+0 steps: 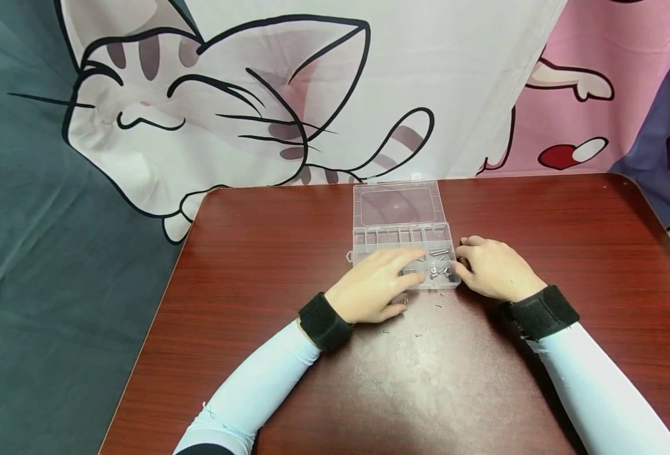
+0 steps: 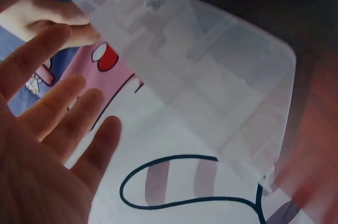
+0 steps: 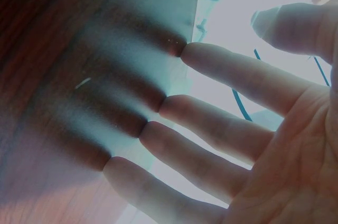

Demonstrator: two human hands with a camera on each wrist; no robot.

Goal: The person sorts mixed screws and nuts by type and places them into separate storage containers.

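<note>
A clear plastic compartment box (image 1: 388,236) stands on the table, its lid (image 1: 400,207) folded back. Shiny screws (image 1: 439,272) lie in its right-hand compartments. My left hand (image 1: 371,287) reaches over the front left of the box and covers part of it. In the left wrist view its fingers (image 2: 87,108) are spread and apart, gripping nothing. At the right side of the box is my right hand (image 1: 496,272), thumb beside the box's edge. The right wrist view shows its fingers (image 3: 195,152) extended, with fingertips at the tabletop and nothing held.
Several small loose screws, among them one screw (image 1: 418,335), are scattered on the brown table (image 1: 278,246) in front of the box. Behind the table hangs a cartoon-printed cloth (image 1: 454,76). Dark straps (image 1: 326,322) circle both wrists.
</note>
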